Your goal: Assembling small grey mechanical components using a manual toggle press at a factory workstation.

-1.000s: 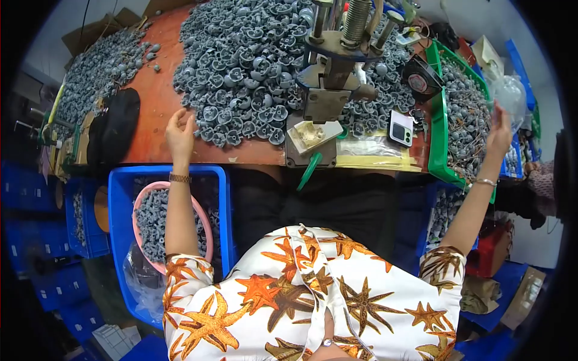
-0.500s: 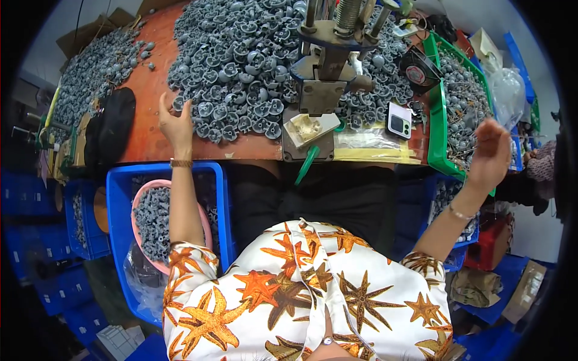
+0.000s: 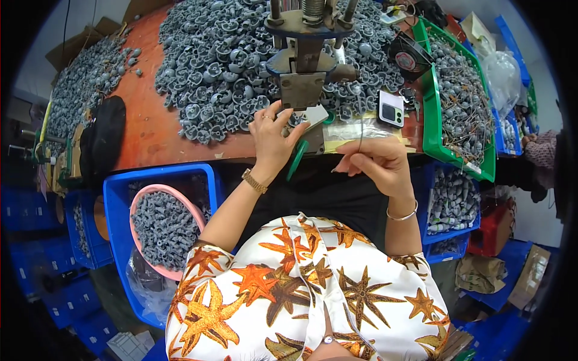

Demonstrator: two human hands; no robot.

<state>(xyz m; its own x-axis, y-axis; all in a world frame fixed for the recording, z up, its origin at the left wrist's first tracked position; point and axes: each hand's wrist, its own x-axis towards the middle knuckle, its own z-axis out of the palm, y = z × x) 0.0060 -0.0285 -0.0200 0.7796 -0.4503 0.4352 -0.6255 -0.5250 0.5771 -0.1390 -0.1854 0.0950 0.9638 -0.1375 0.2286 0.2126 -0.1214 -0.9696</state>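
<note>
Under the press head [image 3: 303,90], my left hand [image 3: 274,137] reaches over the fixture with thumb and fingers apart. It covers most of the pale block [image 3: 314,115] there; no part shows between its fingers. A green handle [image 3: 297,160] sticks out beside the thumb. My right hand [image 3: 382,165] is to the right of the press, in front of the table edge. Its thumb and fingers are pinched on a thin grey wire [image 3: 361,133] that points upward. Behind my left hand spreads a big heap of grey plastic half-shell parts [image 3: 217,78].
At the right stands a green crate [image 3: 430,129] of grey parts with wires. A phone [image 3: 391,109] and a small black fan [image 3: 410,57] lie near it. Below left, a blue bin [image 3: 111,210] holds a pink basin [image 3: 137,237] of small grey pieces.
My left hand has moved right, from the heap's edge to the fixture under the press. My right hand has come in from the green crate and now pinches a thin wire.
</note>
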